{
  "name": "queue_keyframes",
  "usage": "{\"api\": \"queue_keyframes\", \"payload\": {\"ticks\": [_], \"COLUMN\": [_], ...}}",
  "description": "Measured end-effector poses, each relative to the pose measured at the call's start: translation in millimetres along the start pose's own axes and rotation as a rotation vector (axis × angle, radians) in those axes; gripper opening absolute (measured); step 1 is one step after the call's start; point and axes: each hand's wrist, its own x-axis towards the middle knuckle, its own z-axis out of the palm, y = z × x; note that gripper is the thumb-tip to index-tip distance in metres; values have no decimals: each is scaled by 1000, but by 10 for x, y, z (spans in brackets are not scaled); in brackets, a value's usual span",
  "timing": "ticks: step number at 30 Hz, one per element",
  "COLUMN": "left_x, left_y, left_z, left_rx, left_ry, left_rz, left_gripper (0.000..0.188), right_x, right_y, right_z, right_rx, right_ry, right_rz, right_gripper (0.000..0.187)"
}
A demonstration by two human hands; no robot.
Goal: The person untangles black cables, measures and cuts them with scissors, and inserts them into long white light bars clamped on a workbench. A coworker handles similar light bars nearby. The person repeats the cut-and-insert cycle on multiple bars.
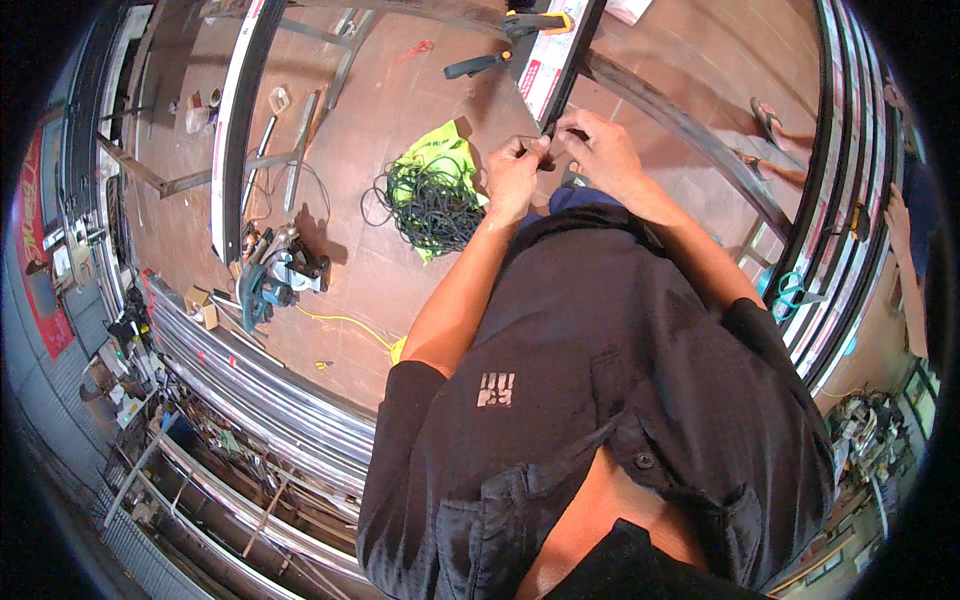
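My left hand (pixel 513 178) and my right hand (pixel 603 152) meet at the near end of a black metal profile (pixel 568 82) covered partly by white and red film. The fingers of both hands are pinched together there. A small dark piece seems to lie between them, too small and covered to name. Clamped on the profile's far part is a black and orange clamp (pixel 540 23). A second clamp (pixel 477 66) sits to its left. Left of my left hand, a tangled black cord (pixel 436 212) lies on a bright yellow-green cloth (pixel 440 150).
A blue power tool (pixel 262 294) stands on the brown floor at left, near another black profile (pixel 236 140). Several long profiles (pixel 840 150) run along the right, with teal scissors (pixel 788 291). Another person's sandalled foot (pixel 768 118) and hand (pixel 898 215) show at right.
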Motion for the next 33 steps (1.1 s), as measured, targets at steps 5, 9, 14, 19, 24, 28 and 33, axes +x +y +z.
{"api": "queue_keyframes", "payload": {"ticks": [5,9,14,19,24,28,33], "left_x": [43,56,-127,-1066,-1651,-1680,-1531], "left_y": [-366,-886,-1928,-2562,-2482,-2372,-2245], "left_z": [-157,-441,-1328,-2424,-2662,-2516,-2344], "left_rx": [121,379,878,1056,875,764,760], "left_ry": [-109,-353,-305,-172,-33,33,106], "left_rz": [-6,-3,-137,-295,-272,-108,101], "left_gripper": [47,51,40,37,27,22,20], "right_x": [-19,-6,20,13,7,94,319], "right_y": [-66,-156,-259,-373,-458,-421,-274], "right_z": [94,163,249,331,371,346,228], "right_rx": [-58,-224,-418,-653,-683,-691,-755], "right_ry": [-85,-165,-151,-75,-8,53,117], "right_rz": [275,209,291,279,313,315,292], "right_gripper": [31,34,36,37,37,39,40]}}
